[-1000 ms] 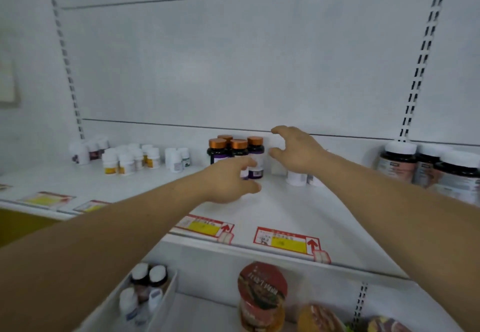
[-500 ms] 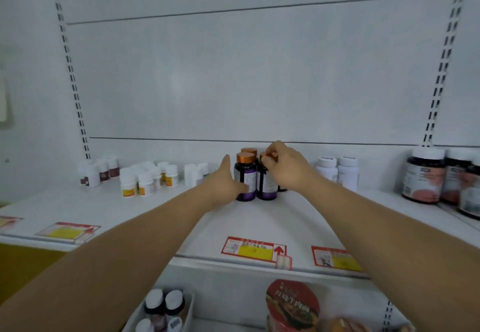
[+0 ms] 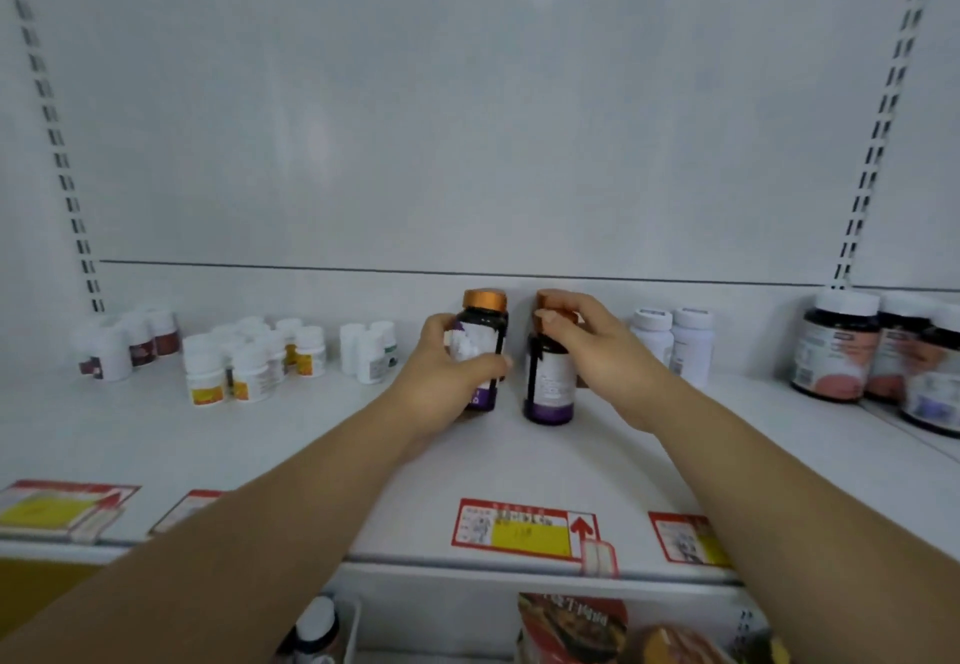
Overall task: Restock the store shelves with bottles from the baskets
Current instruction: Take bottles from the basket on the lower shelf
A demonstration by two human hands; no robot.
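Your left hand [image 3: 441, 377] grips the dark copper-capped plastic bottle [image 3: 483, 346] just left of its twin bottle [image 3: 550, 377], right hand [image 3: 587, 346] pinches twin's cap; risk: top-only hold tips it w/ any sideways push, knocking the white bottles [image 3: 670, 341] right of it.

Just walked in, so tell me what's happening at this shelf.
A person is arranging dark bottles with copper caps on a white shelf. The left hand grips the left bottle round its body; the right hand holds the right bottle by its cap. Both bottles stand upright, slightly apart, between groups of white bottles.
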